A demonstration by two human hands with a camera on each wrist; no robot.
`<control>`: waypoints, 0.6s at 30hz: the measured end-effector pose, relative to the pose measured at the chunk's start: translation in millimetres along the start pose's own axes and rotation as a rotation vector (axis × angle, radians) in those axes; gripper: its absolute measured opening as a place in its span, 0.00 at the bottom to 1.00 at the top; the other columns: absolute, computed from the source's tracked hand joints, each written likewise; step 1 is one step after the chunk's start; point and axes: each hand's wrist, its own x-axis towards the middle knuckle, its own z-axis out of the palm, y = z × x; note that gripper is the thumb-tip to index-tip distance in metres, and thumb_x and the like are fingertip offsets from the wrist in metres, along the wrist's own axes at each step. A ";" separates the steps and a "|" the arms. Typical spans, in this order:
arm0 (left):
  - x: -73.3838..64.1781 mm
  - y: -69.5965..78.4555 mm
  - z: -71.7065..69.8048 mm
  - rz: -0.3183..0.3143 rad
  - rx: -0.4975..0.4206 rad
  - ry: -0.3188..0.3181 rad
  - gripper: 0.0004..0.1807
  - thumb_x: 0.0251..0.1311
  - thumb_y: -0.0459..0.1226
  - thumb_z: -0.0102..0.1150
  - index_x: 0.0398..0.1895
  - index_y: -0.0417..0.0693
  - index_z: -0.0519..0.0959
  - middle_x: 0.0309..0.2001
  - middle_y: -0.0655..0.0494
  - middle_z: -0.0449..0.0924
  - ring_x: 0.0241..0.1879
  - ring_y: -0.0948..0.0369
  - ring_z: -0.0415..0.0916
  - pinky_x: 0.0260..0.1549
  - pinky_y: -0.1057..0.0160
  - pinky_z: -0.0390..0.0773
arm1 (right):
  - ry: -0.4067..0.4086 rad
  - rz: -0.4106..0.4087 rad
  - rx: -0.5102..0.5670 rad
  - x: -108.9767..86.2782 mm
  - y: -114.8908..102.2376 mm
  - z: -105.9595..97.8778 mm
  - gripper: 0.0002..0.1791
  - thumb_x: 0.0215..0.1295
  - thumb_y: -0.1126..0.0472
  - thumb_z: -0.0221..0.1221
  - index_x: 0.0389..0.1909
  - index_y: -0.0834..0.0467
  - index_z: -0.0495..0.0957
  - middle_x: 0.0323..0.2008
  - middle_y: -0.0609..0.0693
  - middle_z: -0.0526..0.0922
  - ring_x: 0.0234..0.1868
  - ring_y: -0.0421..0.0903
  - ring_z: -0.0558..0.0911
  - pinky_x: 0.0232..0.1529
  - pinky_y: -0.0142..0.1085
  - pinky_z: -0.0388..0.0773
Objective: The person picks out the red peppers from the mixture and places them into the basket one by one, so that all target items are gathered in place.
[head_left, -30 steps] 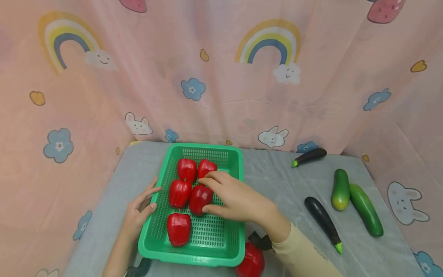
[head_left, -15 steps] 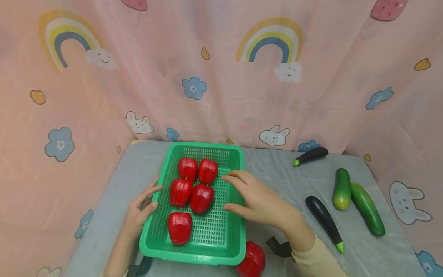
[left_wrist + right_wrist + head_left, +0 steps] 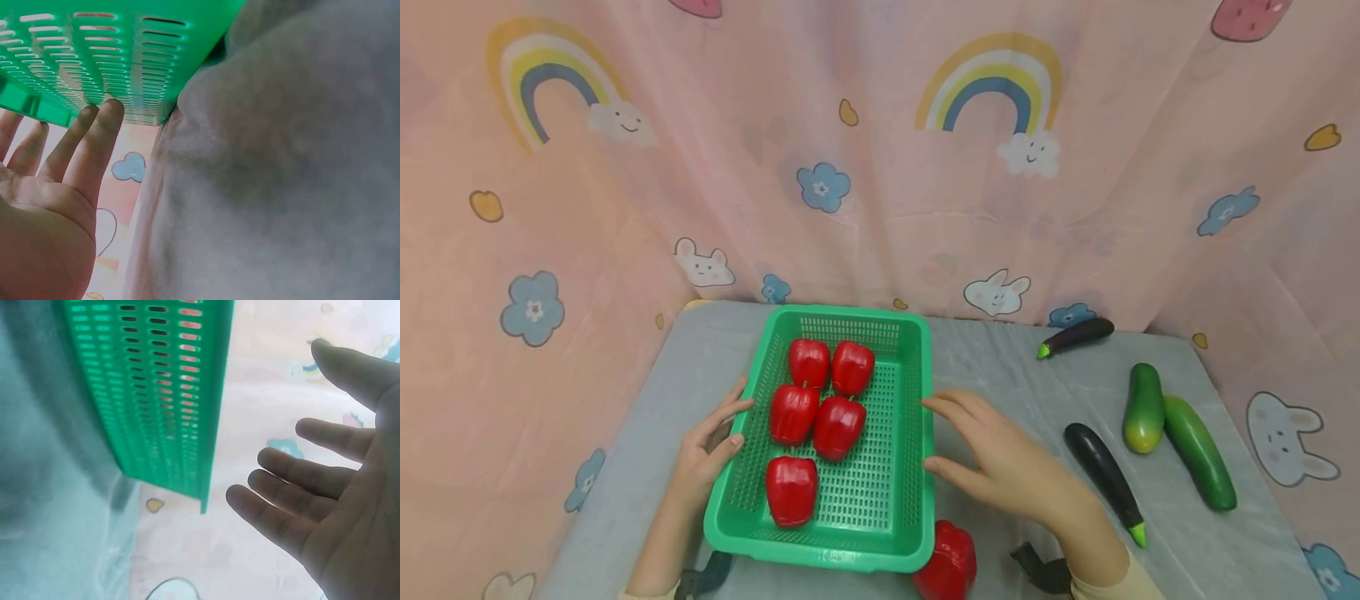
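Observation:
Several red bell peppers [image 3: 838,427] lie in a green plastic basket [image 3: 820,560], mostly toward its left and far side. My left hand [image 3: 700,458] is at the basket's left side; in the left wrist view its extended fingers [image 3: 94,147] touch or nearly touch the slotted wall. Just beyond the right rim is my right hand [image 3: 1000,454], holding nothing. The right wrist view shows its fingers [image 3: 300,472] spread apart beside the basket wall. Another red bell pepper [image 3: 951,562] sits outside the basket, by its near right corner.
Right of the basket lie an eggplant [image 3: 1103,482] and a second eggplant [image 3: 1075,337] farther back. Two green cucumber-like vegetables [image 3: 1198,454] are at the far right. A patterned pink curtain [image 3: 880,167] rises behind the grey-covered table [image 3: 985,367].
My right hand has drawn away from the peppers, moving right and toward me past the basket's rim. The pepper it was touching stays in the basket. My left hand keeps its place.

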 end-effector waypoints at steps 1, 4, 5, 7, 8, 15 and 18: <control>0.1 0.0 -0.1 0.003 -0.001 0.000 0.26 0.69 0.17 0.52 0.69 0.27 0.76 0.82 0.38 0.63 0.82 0.59 0.61 0.72 0.70 0.64 | 0.000 0.017 0.007 -3.0 1.2 0.3 0.39 0.71 0.45 0.73 0.77 0.54 0.73 0.72 0.47 0.76 0.71 0.49 0.77 0.66 0.54 0.81; 0.5 -0.1 -0.4 0.005 0.005 -0.003 0.26 0.69 0.17 0.52 0.70 0.27 0.76 0.82 0.37 0.63 0.82 0.59 0.61 0.72 0.70 0.64 | 0.002 0.061 0.015 -12.1 4.7 1.9 0.38 0.71 0.45 0.74 0.76 0.53 0.74 0.70 0.45 0.77 0.70 0.48 0.78 0.66 0.55 0.81; 0.8 -0.1 -0.3 0.004 0.008 -0.004 0.26 0.69 0.17 0.52 0.70 0.28 0.77 0.82 0.37 0.63 0.82 0.59 0.61 0.72 0.70 0.64 | 0.002 0.077 0.011 -15.4 5.8 2.6 0.38 0.70 0.44 0.74 0.76 0.52 0.74 0.69 0.45 0.78 0.69 0.48 0.78 0.66 0.55 0.81; 1.5 0.0 -0.2 0.004 0.010 -0.006 0.26 0.69 0.18 0.52 0.70 0.28 0.77 0.82 0.37 0.63 0.82 0.59 0.61 0.72 0.70 0.64 | 0.004 0.101 -0.007 -21.9 8.0 4.9 0.38 0.69 0.45 0.74 0.75 0.53 0.75 0.68 0.46 0.79 0.68 0.49 0.79 0.65 0.56 0.82; 1.9 0.1 -0.2 0.004 0.010 -0.007 0.26 0.69 0.18 0.52 0.70 0.28 0.76 0.83 0.37 0.63 0.82 0.59 0.61 0.72 0.70 0.64 | 0.004 0.111 -0.015 -25.1 9.1 6.3 0.38 0.69 0.45 0.75 0.75 0.53 0.75 0.68 0.47 0.79 0.68 0.50 0.80 0.64 0.56 0.82; 1.7 0.0 -0.6 0.008 0.018 -0.011 0.26 0.69 0.17 0.52 0.70 0.26 0.76 0.82 0.37 0.63 0.82 0.60 0.61 0.72 0.70 0.64 | -0.035 0.157 -0.025 -44.3 13.9 18.9 0.36 0.70 0.42 0.73 0.73 0.53 0.76 0.67 0.45 0.79 0.66 0.49 0.81 0.62 0.55 0.83; 1.2 -0.4 -1.3 0.001 0.028 -0.018 0.26 0.68 0.17 0.52 0.70 0.26 0.76 0.82 0.37 0.63 0.82 0.60 0.61 0.72 0.70 0.64 | -0.063 0.160 -0.015 -51.0 14.0 23.6 0.35 0.71 0.40 0.71 0.72 0.53 0.77 0.65 0.44 0.79 0.64 0.48 0.81 0.62 0.55 0.83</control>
